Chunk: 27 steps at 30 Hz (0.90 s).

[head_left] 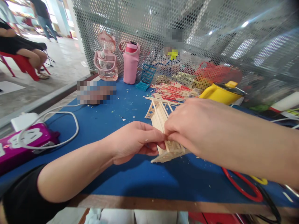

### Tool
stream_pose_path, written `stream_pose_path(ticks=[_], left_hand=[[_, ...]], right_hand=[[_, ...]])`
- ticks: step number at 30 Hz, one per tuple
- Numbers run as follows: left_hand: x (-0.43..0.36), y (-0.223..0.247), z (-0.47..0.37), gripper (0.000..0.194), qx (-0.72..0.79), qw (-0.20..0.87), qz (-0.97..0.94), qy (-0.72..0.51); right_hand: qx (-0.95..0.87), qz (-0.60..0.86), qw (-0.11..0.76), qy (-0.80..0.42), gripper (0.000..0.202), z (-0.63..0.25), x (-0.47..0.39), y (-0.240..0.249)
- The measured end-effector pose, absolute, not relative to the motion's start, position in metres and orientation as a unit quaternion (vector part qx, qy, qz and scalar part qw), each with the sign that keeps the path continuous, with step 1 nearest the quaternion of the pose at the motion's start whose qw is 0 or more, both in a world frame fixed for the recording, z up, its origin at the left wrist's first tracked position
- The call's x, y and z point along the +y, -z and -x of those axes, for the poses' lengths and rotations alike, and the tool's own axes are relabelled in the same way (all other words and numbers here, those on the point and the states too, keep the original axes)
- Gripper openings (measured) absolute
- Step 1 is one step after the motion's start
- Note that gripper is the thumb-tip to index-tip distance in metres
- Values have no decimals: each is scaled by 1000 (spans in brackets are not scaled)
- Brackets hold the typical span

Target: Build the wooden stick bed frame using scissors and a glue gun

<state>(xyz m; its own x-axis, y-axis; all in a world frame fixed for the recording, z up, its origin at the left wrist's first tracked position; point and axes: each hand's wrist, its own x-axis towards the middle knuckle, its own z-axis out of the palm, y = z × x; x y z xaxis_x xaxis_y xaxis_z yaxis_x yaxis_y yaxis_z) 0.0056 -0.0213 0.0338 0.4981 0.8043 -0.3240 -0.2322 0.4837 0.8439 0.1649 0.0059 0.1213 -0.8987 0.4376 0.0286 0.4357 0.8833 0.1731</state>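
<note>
A small model built of pale wooden sticks point(160, 116) lies on the blue table top in front of me. From the left, my left hand point(140, 138) reaches its near part, thumb and fingers pinched together at the edge. My right hand point(189, 124) comes over it from the right, fingers bent down and closed against the model, close to the left fingertips. Whether a separate small piece sits between the fingertips is hidden. Behind the model lies a pile of red-tipped sticks point(173, 92).
Pink bottle point(130, 63), clear bottle point(107, 67), teal rack point(146, 77) and yellow mug point(219, 93) stand along the perforated metal screen. A purple power strip point(28, 143) with white cable is at left, red-handled scissors point(243, 186) at front right. A seated person is far left.
</note>
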Motion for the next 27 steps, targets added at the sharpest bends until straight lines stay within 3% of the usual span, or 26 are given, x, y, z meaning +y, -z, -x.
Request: stream_pose_path(ticks=[7, 19, 27], left_hand=[[-21, -32, -8, 15, 374, 776, -377, -341], [-27, -44, -16, 18, 450, 716, -402, -351], [-29, -45, -21, 21, 457, 700, -412, -364]], right_hand=[[946, -323, 11, -11, 17, -172, -4, -121], [877, -395, -245, 116, 15, -189, -19, -80], [844, -409, -310, 156, 11, -191, -23, -65]])
